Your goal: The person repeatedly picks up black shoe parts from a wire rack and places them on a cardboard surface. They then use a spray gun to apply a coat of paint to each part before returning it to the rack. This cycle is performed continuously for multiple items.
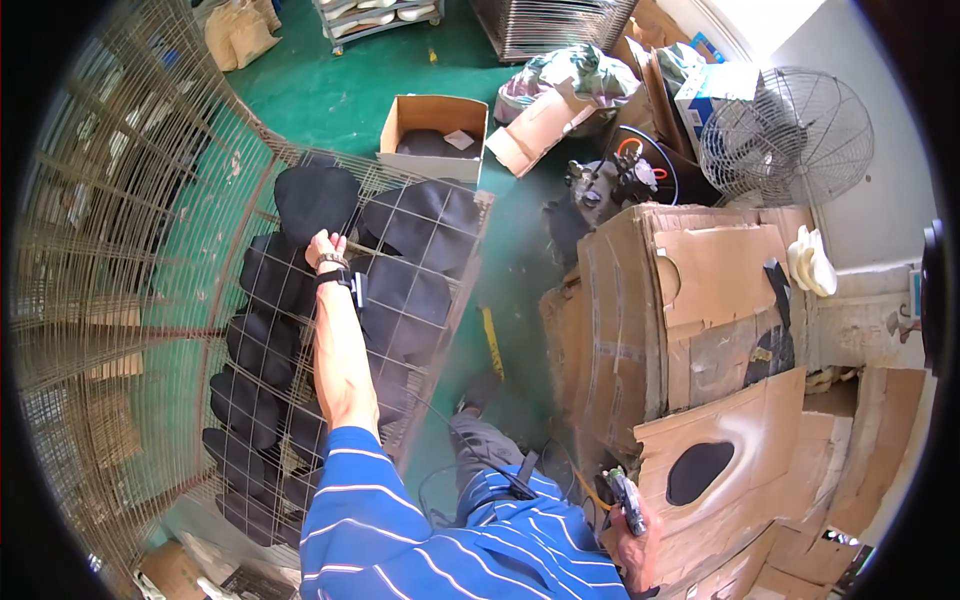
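My left hand (327,250) reaches out over the wire rack (487,207), its fingers closed on the near edge of a rounded black pad (316,200). More black pads (272,275) lie in rows on the rack, some under its wire grid. Down at the lower right, my right hand (640,548) is wrapped round a metal spray gun (626,500) with a hose. Beside that hand, a single black oval pad (700,473) rests on a cardboard sheet (660,450) marked with a whitish haze.
A cardboard-covered stand (620,320) rises to my right, with a wire-caged fan (785,135) behind it. An open carton (432,165) holding dark pieces sits past the rack. Tall wire shelving (110,220) lines the left. A bundled bag (565,80) lies at the back.
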Demonstrator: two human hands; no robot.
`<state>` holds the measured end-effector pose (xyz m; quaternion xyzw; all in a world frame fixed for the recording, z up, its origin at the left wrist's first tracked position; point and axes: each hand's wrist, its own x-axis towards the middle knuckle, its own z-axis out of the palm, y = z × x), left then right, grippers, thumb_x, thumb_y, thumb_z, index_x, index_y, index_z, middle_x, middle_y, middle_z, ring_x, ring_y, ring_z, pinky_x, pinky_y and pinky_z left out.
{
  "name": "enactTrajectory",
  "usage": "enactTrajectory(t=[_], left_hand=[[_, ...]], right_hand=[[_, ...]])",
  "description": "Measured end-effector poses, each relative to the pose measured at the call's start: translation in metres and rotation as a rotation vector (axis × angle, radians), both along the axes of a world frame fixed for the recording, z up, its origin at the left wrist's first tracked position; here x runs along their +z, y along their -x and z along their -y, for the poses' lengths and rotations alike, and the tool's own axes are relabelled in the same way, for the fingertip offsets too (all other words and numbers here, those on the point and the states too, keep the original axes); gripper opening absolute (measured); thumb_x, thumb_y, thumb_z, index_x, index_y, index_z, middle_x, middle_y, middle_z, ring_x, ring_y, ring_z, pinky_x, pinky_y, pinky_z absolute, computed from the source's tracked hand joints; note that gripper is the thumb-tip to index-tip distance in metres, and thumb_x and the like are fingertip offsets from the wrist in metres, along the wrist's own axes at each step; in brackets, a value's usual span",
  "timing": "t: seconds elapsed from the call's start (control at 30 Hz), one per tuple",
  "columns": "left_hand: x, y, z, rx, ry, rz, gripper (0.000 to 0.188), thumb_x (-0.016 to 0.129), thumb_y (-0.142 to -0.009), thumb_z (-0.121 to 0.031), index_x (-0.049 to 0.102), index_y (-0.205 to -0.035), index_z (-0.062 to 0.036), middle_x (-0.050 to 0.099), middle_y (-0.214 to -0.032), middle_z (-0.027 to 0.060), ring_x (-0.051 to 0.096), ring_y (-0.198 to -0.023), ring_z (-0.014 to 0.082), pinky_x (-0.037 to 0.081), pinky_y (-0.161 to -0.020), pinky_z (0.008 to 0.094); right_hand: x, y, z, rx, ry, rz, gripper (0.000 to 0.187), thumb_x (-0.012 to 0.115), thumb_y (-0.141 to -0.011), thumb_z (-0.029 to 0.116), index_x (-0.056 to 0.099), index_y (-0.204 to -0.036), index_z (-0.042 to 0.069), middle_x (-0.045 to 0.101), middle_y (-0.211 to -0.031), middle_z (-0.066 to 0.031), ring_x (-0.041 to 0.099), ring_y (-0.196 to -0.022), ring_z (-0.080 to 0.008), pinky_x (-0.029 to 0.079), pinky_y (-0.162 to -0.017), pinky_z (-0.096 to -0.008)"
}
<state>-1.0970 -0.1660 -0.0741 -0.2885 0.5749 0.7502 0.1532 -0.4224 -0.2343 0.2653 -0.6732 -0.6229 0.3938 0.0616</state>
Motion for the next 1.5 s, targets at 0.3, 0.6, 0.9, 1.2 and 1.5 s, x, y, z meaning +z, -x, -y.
enactTrajectory(t=[0.3, 0.6, 0.9, 1.2, 1.5], left_hand=[[0.048, -0.199, -0.044, -0.385, -0.197, -0.280, 0.023, 0.063, -0.090, -0.003, 0.054, -0.111, -0.0063, 0.060, -0.084, 0.0055, 0.063, -0.069, 0.0168, 0.057, -0.059, 0.0349], [0.068, -0.475, -0.045, -1.650, -0.134, -0.100, 0.035, 0.066, -0.094, -0.015, 0.058, -0.126, -0.0006, 0.065, -0.108, 0.0077, 0.066, -0.084, 0.0144, 0.057, -0.074, 0.0299], [-0.090, -0.527, 0.004, -2.363, 0.447, -0.202, 0.041, 0.067, -0.090, -0.018, 0.058, -0.126, -0.0004, 0.068, -0.084, 0.0076, 0.067, -0.071, 0.0163, 0.053, -0.057, 0.0293], [-0.133, -0.498, 0.025, -2.233, 0.855, 0.147, 0.037, 0.064, -0.093, -0.016, 0.058, -0.127, -0.0057, 0.069, -0.085, 0.0075, 0.068, -0.070, 0.0237, 0.059, -0.063, 0.0477], [-0.104, -0.545, 0.005, -2.279, 0.571, 0.144, 0.039, 0.064, -0.092, -0.015, 0.057, -0.127, 0.0005, 0.066, -0.085, 0.0073, 0.066, -0.067, 0.0196, 0.055, -0.056, 0.0342]], right_hand=[[0.000, -0.014, 0.016, -0.193, -0.020, -0.163, 0.041, 0.066, -0.089, 0.008, 0.063, -0.128, -0.002, 0.060, -0.075, -0.0042, 0.051, -0.068, -0.0087, 0.044, -0.061, -0.0260], [-0.011, -0.153, 0.036, -0.248, -0.325, -0.059, 0.051, 0.071, -0.079, 0.001, 0.061, -0.129, 0.000, 0.068, -0.097, -0.0200, 0.066, -0.080, -0.0331, 0.053, -0.075, -0.0375], [0.008, -0.275, 0.119, -0.894, -0.539, -0.027, 0.043, 0.073, -0.084, 0.004, 0.062, -0.126, -0.003, 0.070, -0.098, -0.0187, 0.067, -0.082, -0.0249, 0.052, -0.076, -0.0320], [-0.002, -0.310, 0.173, -0.906, -0.400, -0.155, 0.048, 0.074, -0.081, 0.002, 0.062, -0.127, -0.003, 0.070, -0.106, -0.0219, 0.071, -0.089, -0.0289, 0.053, -0.079, -0.0336], [-0.022, -0.350, 0.143, -0.969, -0.670, -0.128, 0.045, 0.072, -0.084, 0.001, 0.062, -0.127, -0.002, 0.070, -0.100, -0.0194, 0.069, -0.079, -0.0277, 0.052, -0.072, -0.0321]])
